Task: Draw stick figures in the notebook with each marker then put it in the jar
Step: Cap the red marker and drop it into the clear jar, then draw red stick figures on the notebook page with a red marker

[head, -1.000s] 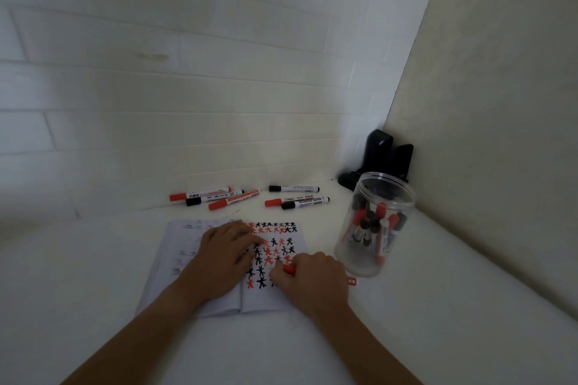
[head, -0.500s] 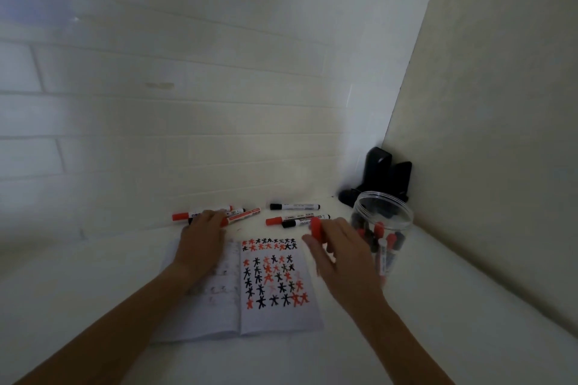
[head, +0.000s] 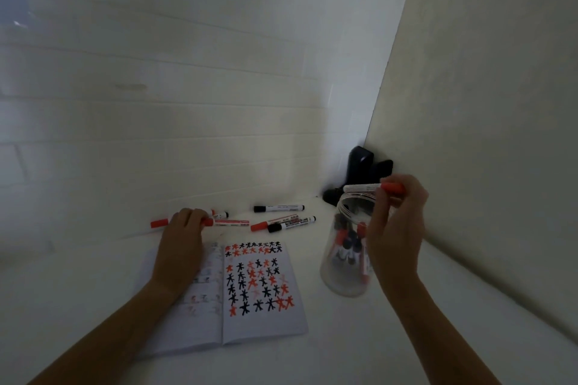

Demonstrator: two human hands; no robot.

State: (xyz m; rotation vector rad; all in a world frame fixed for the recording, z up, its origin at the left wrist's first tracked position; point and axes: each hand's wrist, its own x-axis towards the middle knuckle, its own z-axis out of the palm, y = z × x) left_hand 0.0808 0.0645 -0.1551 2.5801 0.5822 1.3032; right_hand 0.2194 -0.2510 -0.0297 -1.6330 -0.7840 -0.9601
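Right hand [head: 395,228] pinches red marker [head: 372,188] by cap end over jar [head: 344,259], left hand [head: 184,234] closing on another; light, rigid, likely slick, so grip mid-barrel

**Red and black on white**

The notebook [head: 266,316] page is white, patterned with rows of red and black stick figures [head: 256,278]. The held marker [head: 373,187] has a white barrel and red cap. Loose markers [head: 281,222] show white barrels with red or black caps. The clear jar [head: 344,278] holds red and black markers. The walls are white brick and cream.
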